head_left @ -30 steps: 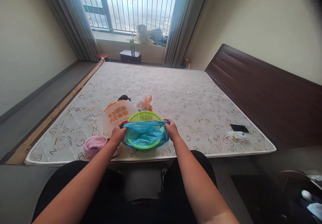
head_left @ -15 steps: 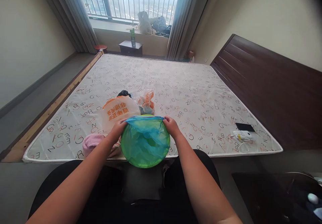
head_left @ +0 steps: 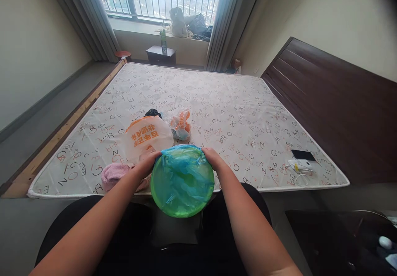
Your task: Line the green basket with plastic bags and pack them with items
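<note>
A round green bin (head_left: 182,214) is tilted with its mouth toward me, close to my lap at the near edge of the mattress. A thin blue plastic bag (head_left: 182,170) lies over its opening and across the far rim. My left hand (head_left: 149,160) grips the bag at the upper left of the rim. At the upper right, my right hand (head_left: 211,157) does the same, fingers curled behind the edge. Just beyond lie a white bag with orange print (head_left: 149,133) and a crumpled white-and-orange bag (head_left: 181,125). A pink cloth (head_left: 114,176) is beside my left forearm.
The bins and bags are at a bare mattress (head_left: 217,102) with printed letters. A black bundle (head_left: 153,113) lies behind the printed bag. To the right are a dark flat device (head_left: 303,155) and a white device with a cable (head_left: 300,165). A dark headboard (head_left: 335,102) stands at right.
The bin has come slightly down and toward me. The bag's upper edge, stretched straight between my hands before, now lies curved over the far rim.
</note>
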`<control>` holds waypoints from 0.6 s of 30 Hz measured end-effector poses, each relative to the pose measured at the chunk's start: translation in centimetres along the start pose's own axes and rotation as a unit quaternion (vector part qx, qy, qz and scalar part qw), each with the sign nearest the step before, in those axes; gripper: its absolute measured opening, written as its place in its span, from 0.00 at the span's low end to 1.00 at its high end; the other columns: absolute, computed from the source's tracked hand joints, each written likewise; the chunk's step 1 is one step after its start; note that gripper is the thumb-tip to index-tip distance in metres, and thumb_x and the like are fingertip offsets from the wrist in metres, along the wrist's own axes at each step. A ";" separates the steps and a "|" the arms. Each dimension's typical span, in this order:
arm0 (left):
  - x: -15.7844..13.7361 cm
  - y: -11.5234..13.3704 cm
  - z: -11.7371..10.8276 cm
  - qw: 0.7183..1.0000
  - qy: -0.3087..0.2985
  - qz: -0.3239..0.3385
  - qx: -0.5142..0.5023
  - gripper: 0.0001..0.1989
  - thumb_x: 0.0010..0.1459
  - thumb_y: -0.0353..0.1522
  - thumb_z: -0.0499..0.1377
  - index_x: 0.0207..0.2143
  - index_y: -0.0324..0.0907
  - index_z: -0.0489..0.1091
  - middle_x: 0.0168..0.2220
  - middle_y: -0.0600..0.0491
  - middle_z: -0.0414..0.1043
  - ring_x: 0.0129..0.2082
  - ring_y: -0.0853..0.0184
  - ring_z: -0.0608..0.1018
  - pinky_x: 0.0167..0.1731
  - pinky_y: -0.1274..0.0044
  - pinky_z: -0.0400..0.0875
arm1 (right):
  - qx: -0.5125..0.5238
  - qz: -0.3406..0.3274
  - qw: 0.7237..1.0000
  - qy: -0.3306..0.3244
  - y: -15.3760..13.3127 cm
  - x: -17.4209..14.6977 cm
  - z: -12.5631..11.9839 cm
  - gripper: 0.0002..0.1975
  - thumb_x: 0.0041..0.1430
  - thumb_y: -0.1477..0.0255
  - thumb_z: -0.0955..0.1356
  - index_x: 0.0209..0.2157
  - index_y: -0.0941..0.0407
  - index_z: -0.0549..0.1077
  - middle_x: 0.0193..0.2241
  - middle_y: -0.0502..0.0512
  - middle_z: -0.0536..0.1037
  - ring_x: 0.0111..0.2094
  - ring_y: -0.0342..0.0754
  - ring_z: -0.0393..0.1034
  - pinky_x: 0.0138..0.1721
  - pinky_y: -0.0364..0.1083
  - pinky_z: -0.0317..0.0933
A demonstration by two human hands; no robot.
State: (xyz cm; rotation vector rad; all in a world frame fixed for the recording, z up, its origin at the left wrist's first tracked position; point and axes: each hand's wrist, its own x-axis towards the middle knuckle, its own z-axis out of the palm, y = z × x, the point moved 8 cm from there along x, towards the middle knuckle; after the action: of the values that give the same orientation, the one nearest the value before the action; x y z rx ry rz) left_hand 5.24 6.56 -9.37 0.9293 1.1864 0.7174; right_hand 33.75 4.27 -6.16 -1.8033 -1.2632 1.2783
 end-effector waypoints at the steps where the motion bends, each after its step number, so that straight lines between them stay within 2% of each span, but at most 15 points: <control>1: 0.1 -0.6 0.2 1.000 -0.014 -0.017 -0.008 0.21 0.52 0.40 0.62 0.44 0.37 0.80 0.39 0.44 0.83 0.40 0.53 0.83 0.39 0.66 0.80 | 0.021 0.023 0.999 -0.016 0.4 -0.1 0.3 0.09 0.53 0.66 0.66 0.23 0.55 0.70 0.22 0.51 0.73 0.25 0.45 0.62 0.24 0.43 0.58; 3: 0.1 -1.7 0.3 0.999 -0.018 -0.041 -0.012 0.19 0.53 0.39 0.63 0.44 0.37 0.80 0.37 0.44 0.83 0.37 0.53 0.84 0.38 0.65 0.81 | 0.075 0.077 0.993 -0.052 1.2 -0.4 0.9 0.08 0.53 0.67 0.67 0.26 0.56 0.72 0.25 0.53 0.76 0.26 0.46 0.64 0.25 0.44 0.60; 5: -0.1 -2.7 0.6 0.997 -0.027 -0.068 -0.019 0.18 0.54 0.40 0.62 0.43 0.38 0.80 0.36 0.44 0.83 0.37 0.52 0.84 0.38 0.64 0.81 | 0.092 0.101 0.989 -0.056 1.6 -0.7 1.0 0.08 0.53 0.67 0.68 0.27 0.57 0.74 0.26 0.55 0.77 0.26 0.47 0.66 0.26 0.45 0.62; 9: -0.5 -3.6 1.2 0.994 -0.040 -0.105 -0.007 0.17 0.56 0.43 0.62 0.39 0.39 0.80 0.34 0.43 0.82 0.39 0.50 0.84 0.41 0.63 0.81 | 0.019 0.065 0.998 -0.021 1.5 -0.4 0.2 0.10 0.55 0.67 0.67 0.24 0.57 0.75 0.27 0.55 0.78 0.29 0.48 0.67 0.28 0.44 0.62; 13: -0.3 -2.5 0.9 0.998 -0.001 -0.060 0.021 0.20 0.54 0.47 0.65 0.37 0.39 0.79 0.34 0.43 0.82 0.39 0.50 0.84 0.40 0.63 0.80 | -0.022 0.030 0.999 0.015 1.4 0.0 -0.4 0.12 0.58 0.66 0.65 0.22 0.54 0.71 0.21 0.50 0.72 0.27 0.47 0.62 0.27 0.44 0.58; 18: -0.5 -0.4 0.8 0.999 0.042 0.001 0.007 0.20 0.55 0.46 0.63 0.36 0.37 0.79 0.34 0.44 0.81 0.34 0.55 0.81 0.36 0.66 0.77 | -0.040 0.004 0.997 0.063 1.3 0.3 -1.4 0.15 0.60 0.64 0.62 0.21 0.52 0.64 0.20 0.48 0.67 0.25 0.46 0.58 0.27 0.45 0.53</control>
State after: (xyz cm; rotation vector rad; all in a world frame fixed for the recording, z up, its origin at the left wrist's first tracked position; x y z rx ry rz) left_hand 5.86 5.76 -9.36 0.9186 1.2652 0.7563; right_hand 35.53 4.17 -6.87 -1.9151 -1.2538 1.1127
